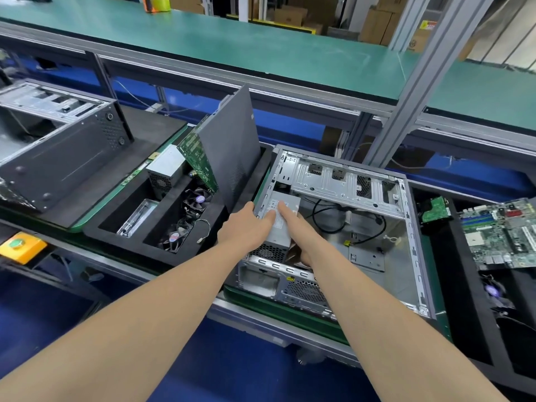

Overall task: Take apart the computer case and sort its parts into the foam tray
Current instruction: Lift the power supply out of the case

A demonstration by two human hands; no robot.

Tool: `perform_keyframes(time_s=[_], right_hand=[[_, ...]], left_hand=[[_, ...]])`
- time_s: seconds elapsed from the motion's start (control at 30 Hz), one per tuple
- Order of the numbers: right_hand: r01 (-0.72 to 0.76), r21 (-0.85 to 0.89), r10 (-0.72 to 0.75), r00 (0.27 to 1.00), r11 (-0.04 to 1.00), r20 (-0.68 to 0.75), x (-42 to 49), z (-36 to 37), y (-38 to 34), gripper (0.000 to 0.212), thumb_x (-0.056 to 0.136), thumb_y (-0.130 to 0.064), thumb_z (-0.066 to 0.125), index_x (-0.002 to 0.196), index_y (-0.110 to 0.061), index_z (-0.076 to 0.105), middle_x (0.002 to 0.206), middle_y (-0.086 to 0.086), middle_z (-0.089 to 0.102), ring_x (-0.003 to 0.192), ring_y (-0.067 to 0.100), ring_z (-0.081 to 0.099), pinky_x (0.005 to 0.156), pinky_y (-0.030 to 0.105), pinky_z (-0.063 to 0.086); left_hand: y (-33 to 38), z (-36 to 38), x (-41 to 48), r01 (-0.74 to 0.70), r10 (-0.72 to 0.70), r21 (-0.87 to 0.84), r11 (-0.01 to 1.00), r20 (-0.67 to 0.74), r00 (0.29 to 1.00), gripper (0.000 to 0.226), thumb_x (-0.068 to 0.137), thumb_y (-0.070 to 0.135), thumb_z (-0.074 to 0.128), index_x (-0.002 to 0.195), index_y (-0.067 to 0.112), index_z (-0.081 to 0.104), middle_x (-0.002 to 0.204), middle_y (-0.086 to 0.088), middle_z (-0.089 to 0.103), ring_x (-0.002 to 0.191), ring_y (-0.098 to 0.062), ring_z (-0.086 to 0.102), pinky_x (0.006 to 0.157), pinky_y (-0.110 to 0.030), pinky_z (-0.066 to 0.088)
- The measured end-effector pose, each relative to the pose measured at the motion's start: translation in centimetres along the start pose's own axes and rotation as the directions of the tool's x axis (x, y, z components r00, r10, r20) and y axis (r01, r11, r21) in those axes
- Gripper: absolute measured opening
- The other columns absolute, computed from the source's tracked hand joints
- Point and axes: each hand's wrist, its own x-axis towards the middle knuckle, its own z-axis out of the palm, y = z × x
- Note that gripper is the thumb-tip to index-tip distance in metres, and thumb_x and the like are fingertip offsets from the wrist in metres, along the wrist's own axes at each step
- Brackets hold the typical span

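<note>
Left hand point(246, 232) touches and right hand point(295, 227) grips power supply point(277, 242) inside case point(413, 227).

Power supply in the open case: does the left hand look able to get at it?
Likely yes. The case lies open on top, nothing covers the power supply, and the left hand touches its top beside the right hand.
</note>
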Motion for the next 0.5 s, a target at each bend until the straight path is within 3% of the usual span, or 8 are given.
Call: perform_keyframes(time_s=[0.13, 0.2, 0.3, 0.4, 0.43, 0.5], right_hand=[[0.017, 0.003, -0.017, 1.000, 1.000, -0.003, 0.1, -0.1, -0.2, 0.118, 0.077, -0.087, 0.062, 0.168, -0.024, 0.022, 0.171, 0.003, 0.032, 0.153, 0.031, 0.039, 0.123, 0.052, 0.037], [0.037, -0.033, -0.037, 0.999, 0.999, -0.020, -0.1, -0.3, -0.3, 0.112, 0.081, -0.085, 0.061, 0.167, -0.022, 0.026, 0.169, 0.003, 0.037, 0.150, 0.029, 0.043, 0.121, 0.048, 0.039], [0.120, -0.097, -0.132, 0.983, 0.988, -0.128, -0.7, -0.2, -0.3, 0.096, 0.084, -0.077, 0.068, 0.157, -0.020, 0.042, 0.144, 0.000, 0.060, 0.127, 0.025, 0.062, 0.109, 0.044, 0.050], [0.267, -0.284, -0.337, 0.912, 0.921, -0.235, -1.8, -0.5, -0.4, 0.080, 0.085, -0.067, 0.075, 0.146, -0.026, 0.045, 0.129, -0.004, 0.059, 0.102, 0.010, 0.058, 0.088, 0.031, 0.046], [0.327, -0.360, -0.415, 0.887, 0.874, -0.203, -2.1, -1.0, -0.7, 0.080, 0.084, -0.062, 0.079, 0.147, -0.028, 0.043, 0.131, -0.004, 0.058, 0.099, 0.006, 0.055, 0.086, 0.029, 0.043], [0.435, -0.450, -0.484, 0.875, 0.780, 0.008, -2.3, -2.5, -1.7, 0.096, 0.077, -0.054, 0.087, 0.153, -0.033, 0.033, 0.143, -0.006, 0.047, 0.114, 0.009, 0.052, 0.094, 0.029, 0.040]], left_hand=[[0.0, 0.0, 0.1, 0.018, -0.017, -0.003, 1.000, 0.005, 1.000, 0.073, 0.081, 0.083, 0.038, 0.134, 0.035, 0.048, 0.128, -0.001, 0.063, 0.113, -0.032, 0.060, 0.077, -0.037, 0.041], [0.0, -0.1, 0.1, 0.024, -0.024, -0.018, 1.000, 0.010, 1.000, 0.066, 0.079, 0.085, 0.039, 0.119, 0.034, 0.052, 0.116, 0.001, 0.064, 0.100, -0.030, 0.059, 0.074, -0.037, 0.042], [0.0, -0.2, -0.1, 0.029, -0.029, -0.047, 0.998, 0.010, 1.000, 0.063, 0.077, 0.087, 0.039, 0.105, 0.032, 0.052, 0.102, 0.002, 0.062, 0.089, -0.027, 0.057, 0.067, -0.036, 0.040], [-0.1, 0.0, 0.1, 0.042, -0.042, -0.047, 0.998, -0.005, 0.999, 0.069, 0.077, 0.088, 0.038, 0.111, 0.029, 0.053, 0.110, -0.001, 0.063, 0.096, -0.030, 0.059, 0.069, -0.037, 0.040], [-0.1, 0.1, 0.3, 0.045, -0.045, -0.041, 0.998, -0.007, 0.999, 0.072, 0.079, 0.086, 0.039, 0.119, 0.028, 0.053, 0.117, -0.003, 0.063, 0.103, -0.032, 0.060, 0.072, -0.038, 0.041], [0.0, 0.3, 0.6, 0.057, -0.057, -0.032, 0.998, -0.004, 0.998, 0.076, 0.082, 0.080, 0.040, 0.131, 0.024, 0.050, 0.130, -0.008, 0.060, 0.113, -0.034, 0.059, 0.078, -0.040, 0.043]])
